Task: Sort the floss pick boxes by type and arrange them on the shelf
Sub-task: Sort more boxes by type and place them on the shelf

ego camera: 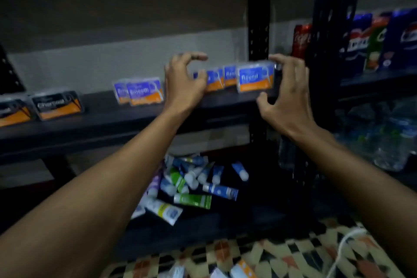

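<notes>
— Judging by the shelf (pixel 135 117), how far along?
— Mostly sorted: charcoal boxes (pixel 57 104) left, smooth boxes (pixel 144 91) middle. Right hand (pixel 286 97) fingers grasp a blue box (pixel 255 79) at the shelf's right end; left hand (pixel 182 83) spread, empty. More lie below.

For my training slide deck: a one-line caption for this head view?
Right hand steadies a blue floss pick box on the dark shelf; left hand hovers open by the row.

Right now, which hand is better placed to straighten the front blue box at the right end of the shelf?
The right hand: its fingers already touch that blue box. The left hand is at other boxes.
</notes>
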